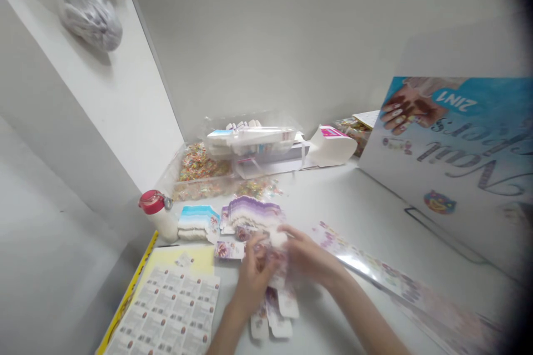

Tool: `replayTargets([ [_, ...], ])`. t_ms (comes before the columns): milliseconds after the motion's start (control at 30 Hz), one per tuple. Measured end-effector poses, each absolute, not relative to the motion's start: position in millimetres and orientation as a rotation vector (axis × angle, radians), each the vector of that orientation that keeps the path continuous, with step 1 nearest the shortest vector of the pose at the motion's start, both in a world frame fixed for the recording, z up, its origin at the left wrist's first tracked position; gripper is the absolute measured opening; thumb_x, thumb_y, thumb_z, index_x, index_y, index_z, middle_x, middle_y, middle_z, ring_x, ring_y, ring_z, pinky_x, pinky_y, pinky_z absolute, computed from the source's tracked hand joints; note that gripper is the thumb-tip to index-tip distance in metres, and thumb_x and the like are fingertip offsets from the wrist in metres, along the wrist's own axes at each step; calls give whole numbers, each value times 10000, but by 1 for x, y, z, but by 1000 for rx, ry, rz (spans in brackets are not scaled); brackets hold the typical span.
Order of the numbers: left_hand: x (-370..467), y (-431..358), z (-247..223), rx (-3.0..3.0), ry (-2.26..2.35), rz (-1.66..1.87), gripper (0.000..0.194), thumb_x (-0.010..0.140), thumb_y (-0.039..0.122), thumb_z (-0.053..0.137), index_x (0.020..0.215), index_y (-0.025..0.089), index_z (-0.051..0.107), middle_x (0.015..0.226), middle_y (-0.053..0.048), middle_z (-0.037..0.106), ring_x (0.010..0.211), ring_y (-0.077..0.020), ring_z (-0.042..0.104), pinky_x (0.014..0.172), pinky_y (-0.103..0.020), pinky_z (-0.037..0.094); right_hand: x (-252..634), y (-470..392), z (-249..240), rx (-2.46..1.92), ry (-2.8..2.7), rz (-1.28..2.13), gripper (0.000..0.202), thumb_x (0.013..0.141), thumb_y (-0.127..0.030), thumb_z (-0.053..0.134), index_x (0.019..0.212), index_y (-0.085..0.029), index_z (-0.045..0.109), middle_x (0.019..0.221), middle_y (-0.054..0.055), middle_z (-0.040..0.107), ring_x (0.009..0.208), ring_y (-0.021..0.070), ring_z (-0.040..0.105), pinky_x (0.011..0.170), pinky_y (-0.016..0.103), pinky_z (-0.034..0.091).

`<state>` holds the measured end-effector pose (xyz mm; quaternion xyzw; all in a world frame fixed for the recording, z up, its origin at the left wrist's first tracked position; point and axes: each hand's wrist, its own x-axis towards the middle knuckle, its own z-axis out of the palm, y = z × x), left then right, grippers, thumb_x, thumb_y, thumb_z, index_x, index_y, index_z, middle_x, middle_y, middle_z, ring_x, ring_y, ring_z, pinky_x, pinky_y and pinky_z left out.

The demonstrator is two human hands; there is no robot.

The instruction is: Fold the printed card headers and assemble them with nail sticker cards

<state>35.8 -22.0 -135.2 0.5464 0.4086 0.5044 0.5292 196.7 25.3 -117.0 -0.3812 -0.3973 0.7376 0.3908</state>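
Note:
Near the middle of the table, my left hand [252, 274] is closed around a small white-and-purple cardboard box [278, 238]. From the other side, my right hand [310, 255] has its fingers at the box's white end; motion blurs them. Below my hands lie several more folded small boxes [280, 321] with white flaps. A row of purple-topped flat boxes [255, 212] stands just beyond, beside a stack of blue-and-white ones [197, 219]. Another small box [229, 250] lies left of my left hand.
At the left are a sheet of printed labels [175, 305] and a red-capped bottle [162, 216]. Behind stand a clear tub of colourful bits [200, 163] and a plastic-wrapped bin [262, 147]. A large printed carton [453, 161] and a long patterned strip [387, 277] occupy the right.

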Motion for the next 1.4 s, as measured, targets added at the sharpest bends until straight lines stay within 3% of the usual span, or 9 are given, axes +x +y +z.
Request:
replayTargets([
  [267, 32, -21, -125, 1571, 1106, 1102, 243, 845, 365, 588, 1029, 207, 600, 733, 27, 553, 652, -133, 504, 632, -236, 402, 197, 23, -118, -1000, -1128, 1926, 385, 663, -264, 615, 1046, -225, 611, 647, -27, 599, 521, 108, 527, 534, 226, 423],
  [367, 32, -21, -126, 1514, 1097, 1133, 238, 858, 377, 566, 1015, 199, 577, 740, 21, 557, 678, -143, 510, 644, -242, 406, 196, 20, -103, -949, -1308, 1798, 228, 730, -347, 624, 887, -186, 666, 719, 4, 615, 578, 111, 525, 540, 220, 415],
  [467, 33, -21, -128, 1455, 1083, 1183, 230, 861, 382, 561, 1001, 199, 561, 781, 9, 585, 715, -153, 531, 666, -251, 416, 195, 16, -90, -972, -1448, 1630, 276, 798, -420, 580, 762, -164, 679, 723, 13, 611, 603, 119, 514, 533, 221, 405],
  [700, 35, -21, -141, 1372, 1108, 1249, 383, 815, 444, 610, 1102, 207, 522, 768, 10, 599, 699, -158, 558, 672, -263, 437, 193, 14, -90, -1036, -1423, 1554, 114, 747, -283, 642, 770, -171, 646, 671, -13, 593, 595, 115, 519, 553, 218, 393],
  [833, 35, -20, -142, 1366, 1110, 1250, 496, 829, 455, 588, 1233, 206, 442, 750, 11, 584, 677, -153, 548, 649, -262, 437, 194, 15, -92, -1028, -1433, 1569, 152, 744, -298, 657, 708, -159, 608, 631, -15, 574, 585, 116, 515, 558, 224, 389],
  [967, 33, -20, -140, 1472, 1150, 1226, 317, 875, 416, 536, 1096, 189, 531, 756, 4, 576, 653, -136, 495, 626, -252, 404, 198, 16, -91, -971, -1525, 1552, 253, 780, -384, 644, 678, -156, 602, 637, -14, 562, 582, 113, 501, 575, 236, 390],
  [1067, 32, -20, -139, 1508, 1189, 1230, 248, 894, 393, 515, 1032, 190, 550, 760, 8, 576, 655, -129, 476, 626, -245, 389, 203, 19, -91, -996, -1638, 1511, 412, 885, -493, 468, 714, -161, 643, 612, -11, 543, 572, 120, 502, 596, 255, 407],
  [1233, 31, -19, -138, 1569, 1213, 1243, 232, 896, 389, 508, 1011, 197, 567, 774, 8, 580, 689, -139, 502, 662, -248, 410, 205, 33, -112, -1070, -1848, 1200, 459, 926, -501, 376, 889, -195, 717, 959, 57, 651, 870, 189, 610, 808, 309, 453],
  [1400, 33, -21, -128, 1757, 1248, 1139, 247, 917, 354, 467, 1081, 225, 599, 998, -40, 651, 897, -187, 566, 832, -300, 424, 202, 46, -152, -1281, -1994, 629, 359, 939, -399, 394, 963, -237, 714, 1196, 88, 619, 1180, 269, 490, 1008, 442, 341],
])
